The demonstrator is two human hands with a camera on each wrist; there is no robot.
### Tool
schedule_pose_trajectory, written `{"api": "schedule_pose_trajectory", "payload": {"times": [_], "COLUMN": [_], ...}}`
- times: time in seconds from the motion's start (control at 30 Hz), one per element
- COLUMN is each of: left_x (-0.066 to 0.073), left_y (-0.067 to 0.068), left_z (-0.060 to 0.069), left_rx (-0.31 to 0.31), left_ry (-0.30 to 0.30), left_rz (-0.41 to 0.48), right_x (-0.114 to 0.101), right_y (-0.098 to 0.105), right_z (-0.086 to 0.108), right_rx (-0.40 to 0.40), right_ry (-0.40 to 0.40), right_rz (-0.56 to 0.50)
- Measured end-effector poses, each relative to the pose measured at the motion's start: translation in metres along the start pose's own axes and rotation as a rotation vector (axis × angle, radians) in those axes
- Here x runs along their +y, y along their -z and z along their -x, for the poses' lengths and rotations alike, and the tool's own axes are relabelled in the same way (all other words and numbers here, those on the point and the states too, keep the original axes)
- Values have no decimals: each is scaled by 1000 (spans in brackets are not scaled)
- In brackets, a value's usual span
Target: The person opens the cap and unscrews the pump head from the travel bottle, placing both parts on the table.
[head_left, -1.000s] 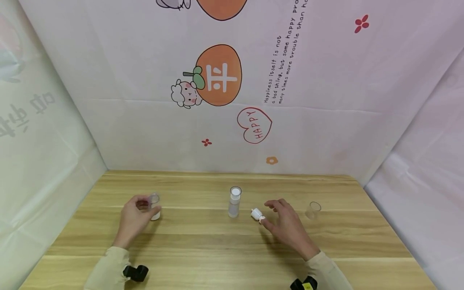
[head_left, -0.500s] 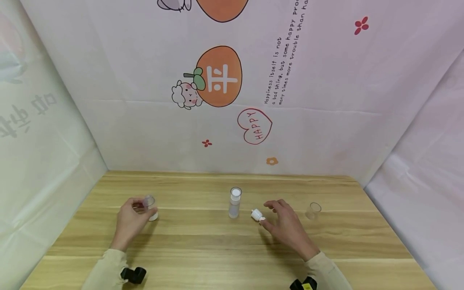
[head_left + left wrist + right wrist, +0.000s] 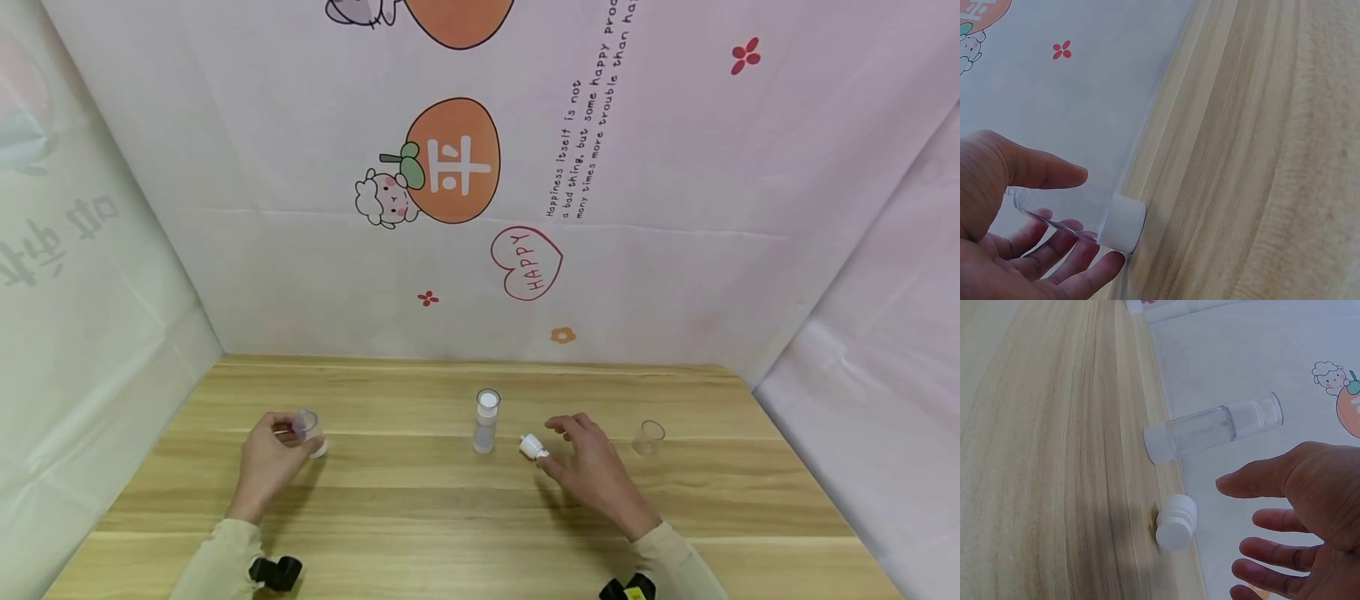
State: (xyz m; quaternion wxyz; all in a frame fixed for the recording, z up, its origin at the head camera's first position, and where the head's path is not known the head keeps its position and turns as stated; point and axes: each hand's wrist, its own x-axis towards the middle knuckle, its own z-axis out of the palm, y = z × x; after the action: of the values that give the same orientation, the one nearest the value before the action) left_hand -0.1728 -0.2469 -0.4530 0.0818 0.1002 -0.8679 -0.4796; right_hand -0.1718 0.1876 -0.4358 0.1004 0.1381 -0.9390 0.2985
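Observation:
At the left of the table, my left hand (image 3: 272,462) has its thumb and fingers around a clear bottle (image 3: 1072,209) whose white base (image 3: 1124,224) rests on the wood. Beside my right hand (image 3: 596,475) a small white pump head (image 3: 532,446) lies on the table; the right wrist view shows a gap between the thumb and this white piece (image 3: 1175,522). The right fingers are loosely spread and hold nothing. A clear and white bottle (image 3: 486,425) stands upright between the hands, also visible in the right wrist view (image 3: 1204,430).
A clear cap (image 3: 648,438) stands to the right of my right hand. Behind the wooden table (image 3: 420,533) rises a white printed sheet (image 3: 300,283), with further pale sheets on both sides.
My left hand has shifted slightly left, and the top of the clear bottle has moved left with it. The right hand stays almost in place beside the white pump head.

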Motion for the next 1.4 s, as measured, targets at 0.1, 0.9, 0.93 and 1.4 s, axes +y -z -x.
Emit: {"api": "schedule_pose_trajectory", "payload": {"times": [0.1,0.9,0.93,1.4], "left_x": [1,31,32,56], "left_y": [0,14,14,2], "left_z": [1,8,8,13], "left_rx": [0,79,84,146], "left_ry": [-4,-204,-217,-391], "left_rz": [-4,-34,-46,-112], "right_x": [0,-3,-3,-4], "right_y": [0,0,0,0], "right_z": [0,1,1,-1], "right_rx": [-1,8,11,2], "right_ry": [2,17,21,24], "right_rz": [-2,-6,-4,-2]}}
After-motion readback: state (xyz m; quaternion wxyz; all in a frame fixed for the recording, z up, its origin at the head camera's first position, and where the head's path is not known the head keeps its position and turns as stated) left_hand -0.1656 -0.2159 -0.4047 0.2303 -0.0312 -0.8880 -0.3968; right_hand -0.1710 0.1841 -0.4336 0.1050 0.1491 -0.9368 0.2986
